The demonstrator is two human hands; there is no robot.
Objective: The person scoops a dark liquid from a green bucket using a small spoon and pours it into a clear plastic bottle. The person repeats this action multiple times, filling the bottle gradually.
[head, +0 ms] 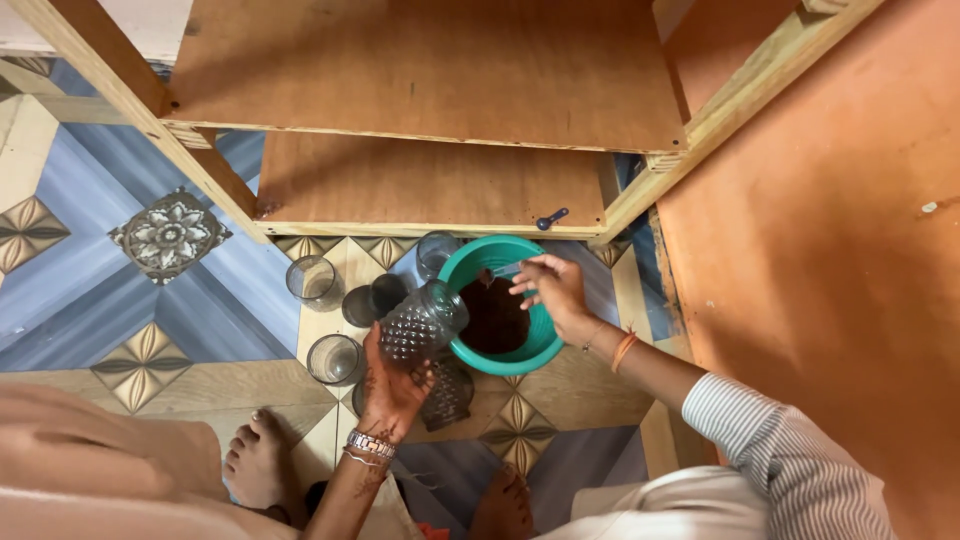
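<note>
Spoon (503, 268) is pinched in right hand (555, 290) over the green bowl (545, 345) of dark powder; beside it, left hand (392, 385) holds a tilted, apparently empty textured jar (422, 322). Glasses (335, 358) further left look empty.

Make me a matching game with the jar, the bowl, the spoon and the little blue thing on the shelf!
Things:
1. Textured glass jar
2. Teal bowl
3. Spoon
4. Small blue scoop

Places:
A. Lying on the lower wooden shelf
B. Held in the right hand
C. Held in the left hand
D. On the floor, with dark powder inside

Pairs: 1-C, 2-D, 3-B, 4-A
</note>
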